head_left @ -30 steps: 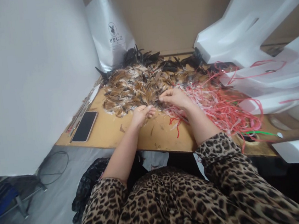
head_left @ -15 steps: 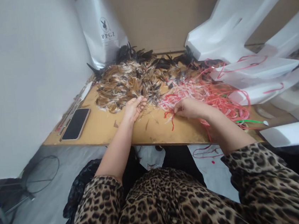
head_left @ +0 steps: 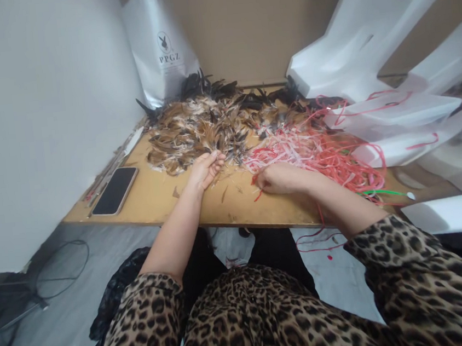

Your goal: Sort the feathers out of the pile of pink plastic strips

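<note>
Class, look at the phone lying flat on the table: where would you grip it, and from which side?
Grip the phone by its two long edges, coming from above and from its near end. It lies flat and face-up near the table edge, with bare wood along its right side.

Bare bench [head_left: 163,199] strip along near edge, btwn phone [head_left: 115,190] and left hand [head_left: 202,170], is open. Further back blocked: feather pile [head_left: 197,129] fills the middle, red/pink string tangle [head_left: 319,150] the right side by right hand [head_left: 279,179]. White foam pieces [head_left: 366,43] overhang right; silver bag [head_left: 159,43] stands in back-left corner.
</note>
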